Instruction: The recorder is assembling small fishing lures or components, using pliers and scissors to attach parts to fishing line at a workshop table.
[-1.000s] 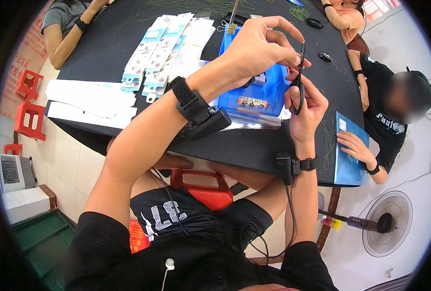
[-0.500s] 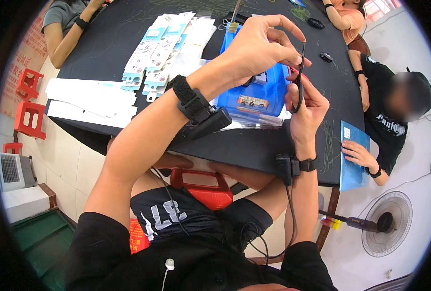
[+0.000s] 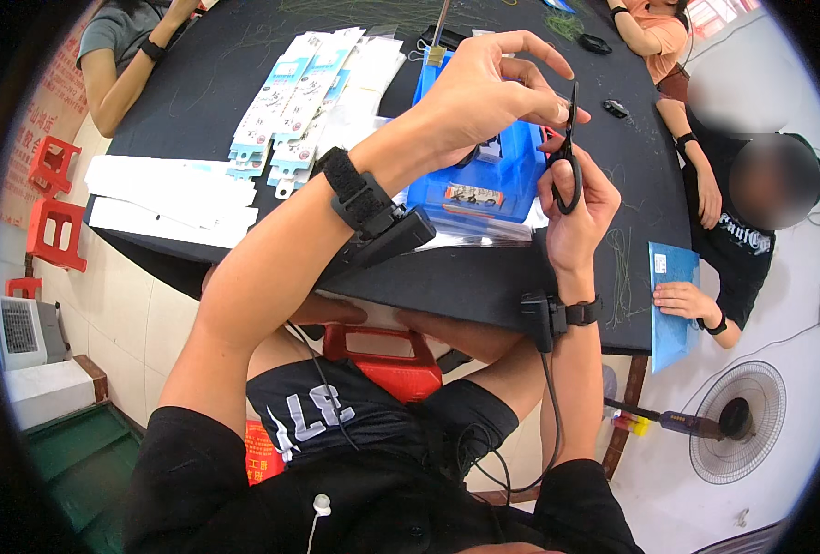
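Note:
Small black scissors (image 3: 566, 155) are gripped in my right hand (image 3: 587, 208), blades pointing up and away, a finger loop turned toward me. My left hand (image 3: 488, 92) is raised over the blue box, its thumb and a finger pinched together beside the blades while the index finger arches above. Whatever lies in that pinch is too fine to make out. Below both hands sits an open blue plastic box (image 3: 428, 192) with a small printed label (image 3: 473, 195) on its near side. A binder clip (image 3: 436, 55) holds a thin rod at the box's far end.
Printed cards (image 3: 285, 102) and white paper strips (image 3: 165, 198) lie left on the black table (image 3: 410, 277). Thin green line is scattered over the far side and right. Co-workers sit around; one rests a hand on a blue folder (image 3: 674, 319). A fan (image 3: 737, 420) stands right.
The scissors have turned slightly in my right hand, so their loop shows more openly. My left hand keeps its pinch. The view has shifted a little, and the right-hand co-worker's arm has moved.

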Available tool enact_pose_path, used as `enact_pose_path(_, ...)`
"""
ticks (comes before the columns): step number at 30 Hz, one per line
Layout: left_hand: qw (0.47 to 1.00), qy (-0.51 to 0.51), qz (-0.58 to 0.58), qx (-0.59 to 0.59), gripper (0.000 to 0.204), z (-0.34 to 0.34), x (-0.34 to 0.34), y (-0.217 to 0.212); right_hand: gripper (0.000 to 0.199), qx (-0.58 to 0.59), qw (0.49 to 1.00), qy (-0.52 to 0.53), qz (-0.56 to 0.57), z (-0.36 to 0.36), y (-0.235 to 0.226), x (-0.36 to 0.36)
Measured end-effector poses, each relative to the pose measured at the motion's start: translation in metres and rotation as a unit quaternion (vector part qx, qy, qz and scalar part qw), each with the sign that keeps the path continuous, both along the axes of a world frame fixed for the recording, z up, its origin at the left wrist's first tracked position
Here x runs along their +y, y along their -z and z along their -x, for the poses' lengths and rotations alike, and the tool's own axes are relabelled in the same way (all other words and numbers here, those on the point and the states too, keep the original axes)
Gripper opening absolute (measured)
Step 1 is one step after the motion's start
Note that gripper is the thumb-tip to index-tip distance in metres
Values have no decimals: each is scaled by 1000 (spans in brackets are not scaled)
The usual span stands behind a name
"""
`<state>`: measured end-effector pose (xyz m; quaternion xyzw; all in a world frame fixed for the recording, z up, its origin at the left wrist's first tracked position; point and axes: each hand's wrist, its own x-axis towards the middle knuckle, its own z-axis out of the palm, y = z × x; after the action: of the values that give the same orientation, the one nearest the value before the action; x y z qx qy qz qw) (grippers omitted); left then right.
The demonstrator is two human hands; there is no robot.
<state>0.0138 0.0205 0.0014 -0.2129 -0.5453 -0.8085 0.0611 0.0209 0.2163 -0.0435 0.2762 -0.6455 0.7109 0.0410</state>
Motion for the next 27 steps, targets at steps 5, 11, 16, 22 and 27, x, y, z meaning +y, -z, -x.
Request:
enact_pose_path(5, 999, -30, 42, 17, 37, 2, 1, 2, 27, 5, 999, 48, 9, 4, 5, 0)
enact_pose_path(11, 998, -34, 45, -1, 29, 2, 0, 0, 32, 39, 949, 258, -178, 22, -16, 22)
enact_pose_path(16, 998, -32, 45, -3, 26, 0, -1, -2, 31, -39, 840, 288, -459, 8, -33, 52)
enact_pose_path(22, 998, -31, 50, -5, 28, 2, -3, -1, 25, -38, 795, 322, -512, 8, -26, 45)
enact_pose_path(27, 998, -32, 50, -4, 24, 3, -3, 0, 20, 35, 798, 355, -485, 18, -28, 54)
